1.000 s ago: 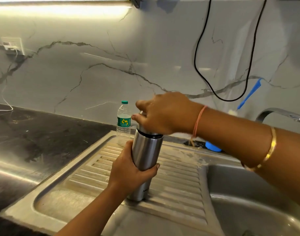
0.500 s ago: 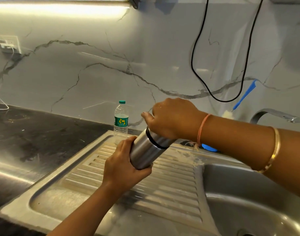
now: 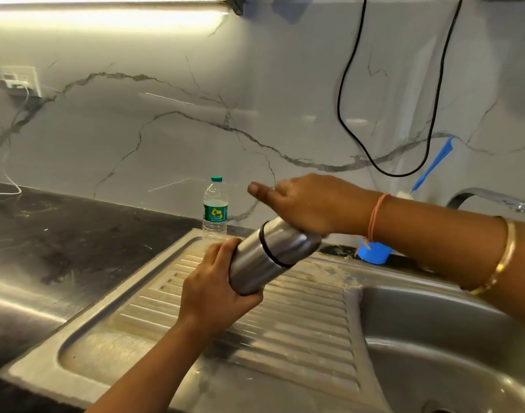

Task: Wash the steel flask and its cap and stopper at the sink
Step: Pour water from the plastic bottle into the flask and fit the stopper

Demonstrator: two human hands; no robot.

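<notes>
Steel flask tilted above the drainboard: left hand grip clamped on its body, right hand over the cap, thumb lifted, fingers hidden, grip state unclear.

A dark stone surface carries a steel sink set into it, whose ribbed drainboard shows pale dried residue. Right of the drainboard lies the basin. At the drainboard's far edge a clear plastic water bottle with a green cap stands upright. Behind the drainboard's far right corner sits a blue object. Far left of the drainboard a white cable trails over the surface.
</notes>
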